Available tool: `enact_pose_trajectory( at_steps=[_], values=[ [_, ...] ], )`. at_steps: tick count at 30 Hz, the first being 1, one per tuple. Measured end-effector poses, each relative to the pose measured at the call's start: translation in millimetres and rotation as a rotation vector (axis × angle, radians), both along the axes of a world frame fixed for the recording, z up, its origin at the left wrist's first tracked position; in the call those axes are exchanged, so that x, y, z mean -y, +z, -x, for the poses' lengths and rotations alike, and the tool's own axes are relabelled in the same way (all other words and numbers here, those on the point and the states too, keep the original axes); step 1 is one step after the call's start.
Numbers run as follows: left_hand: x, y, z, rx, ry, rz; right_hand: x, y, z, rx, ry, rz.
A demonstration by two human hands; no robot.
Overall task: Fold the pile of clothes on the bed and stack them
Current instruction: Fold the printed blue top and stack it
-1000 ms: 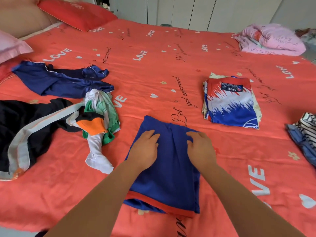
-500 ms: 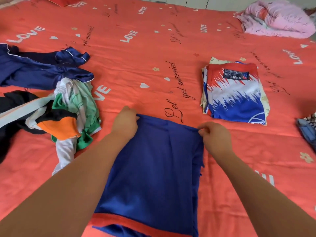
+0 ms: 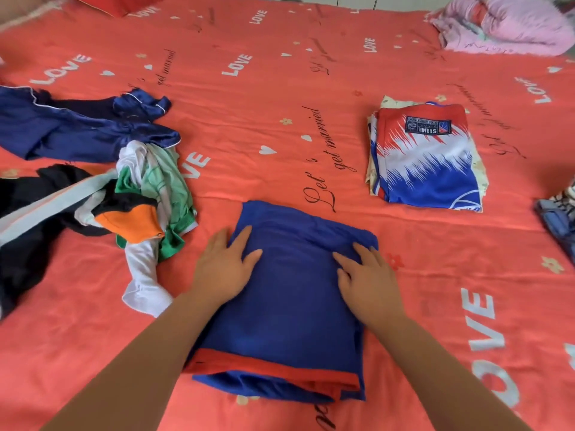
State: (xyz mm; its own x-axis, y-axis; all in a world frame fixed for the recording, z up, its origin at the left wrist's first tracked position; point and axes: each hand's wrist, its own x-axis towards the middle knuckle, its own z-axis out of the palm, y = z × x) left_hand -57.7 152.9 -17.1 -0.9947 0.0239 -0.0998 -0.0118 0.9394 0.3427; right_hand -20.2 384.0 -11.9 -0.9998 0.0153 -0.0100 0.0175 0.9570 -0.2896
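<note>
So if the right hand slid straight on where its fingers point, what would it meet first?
The right hand rests on the blue shorts; past their far edge seems only bare bedsheet. The folded stack lies off to the right.

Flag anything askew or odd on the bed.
Minor only. The blue garment under the left hand and right hand is folded unevenly: a lower blue layer pokes out past its red hem band at the near edge. In the folded stack, a cream piece sticks out around the jersey on top.
</note>
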Motion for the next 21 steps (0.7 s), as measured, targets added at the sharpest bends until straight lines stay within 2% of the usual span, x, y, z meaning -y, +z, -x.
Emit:
enact_pose_trajectory(
  at_steps=[1, 4, 8, 13, 21],
  values=[
    [5, -2, -8, 0.003, 0.035, -0.011, 0, -1, -8, 0.052, -0.062, 0.017],
    [10, 3, -27, -0.034, 0.066, -0.085, 7, 13, -24, 0.036, -0.185, 0.243],
    [4, 16, -53, 0.142, 0.074, -0.269, 28, 24, -56, 0.139, -0.296, 0.439],
    [6, 35, -63, 0.234, -0.021, -0.237, 41, 31, -67, 0.300, -0.239, 0.412],
    [-31, 82, -62, 0.119, -0.041, -0.429, -5, 74, -59, 0.173, -0.153, 0.369]
  ],
)
